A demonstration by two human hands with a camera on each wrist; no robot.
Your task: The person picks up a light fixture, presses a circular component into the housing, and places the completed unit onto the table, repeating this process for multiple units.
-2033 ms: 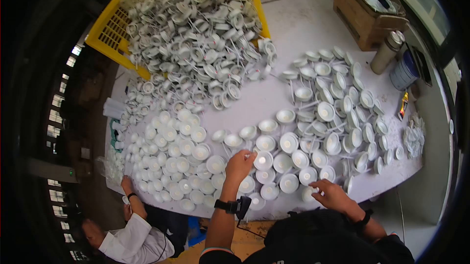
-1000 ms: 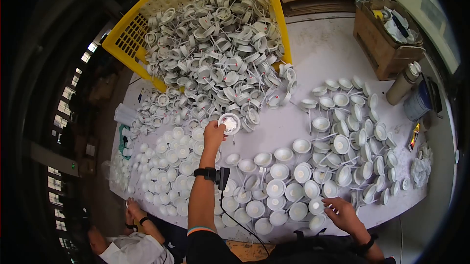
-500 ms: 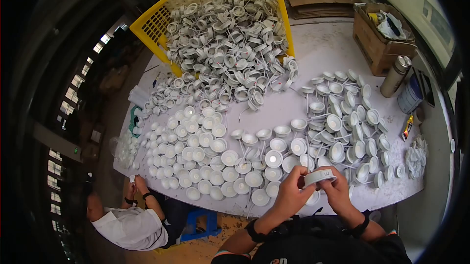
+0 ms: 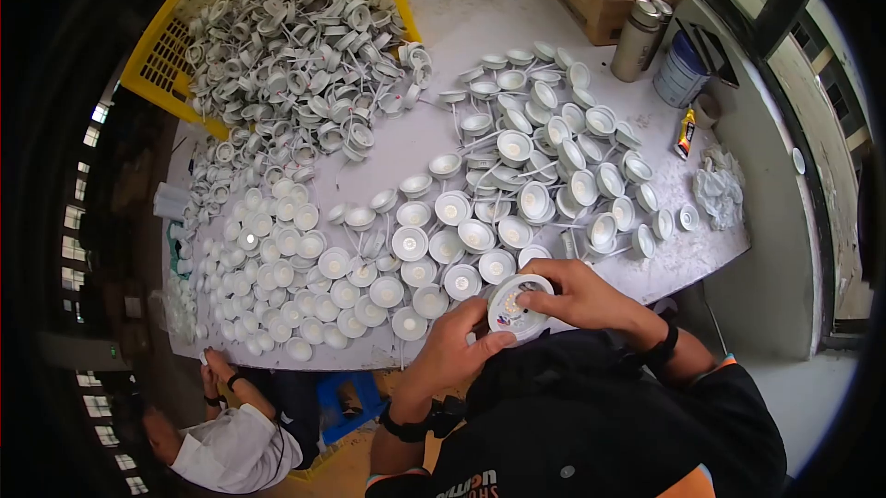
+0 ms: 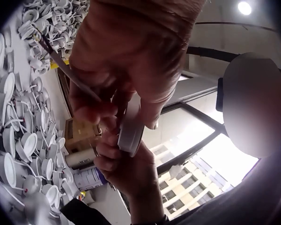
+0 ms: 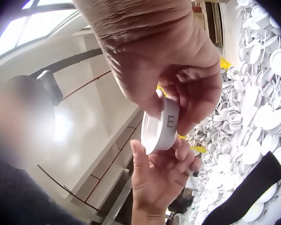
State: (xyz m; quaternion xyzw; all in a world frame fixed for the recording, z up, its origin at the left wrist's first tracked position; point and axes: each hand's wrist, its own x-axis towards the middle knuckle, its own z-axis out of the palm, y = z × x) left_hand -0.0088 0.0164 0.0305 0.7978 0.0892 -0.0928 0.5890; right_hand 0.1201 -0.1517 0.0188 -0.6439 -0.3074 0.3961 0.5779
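Note:
Both hands hold one round white downlight (image 4: 505, 315) close to the person's chest, its face with the LED board turned up. My left hand (image 4: 452, 350) grips the near-left rim between thumb and fingers. From the other side my right hand (image 4: 591, 300) holds it, the thumb reaching over the face. A letter E marks the side of the white ring (image 6: 167, 129) in the right wrist view. In the left wrist view, a thin grey cable (image 5: 70, 72) with bare wire ends sticks out beside the left fingers.
Many finished-looking white downlights (image 4: 514, 145) cover the table. A yellow crate (image 4: 161, 60) spills more housings at the back left. At right stand a cardboard box (image 4: 591, 0), a flask (image 4: 637, 41), a bucket (image 4: 680, 69), a glue tube (image 4: 685, 133) and crumpled plastic (image 4: 718, 189). Another person (image 4: 240, 443) sits at left.
The left hand picked up a downlight by the crate pile and brought it back to the right hand. Both hands now hold it, and its face has turned up since half a second ago.

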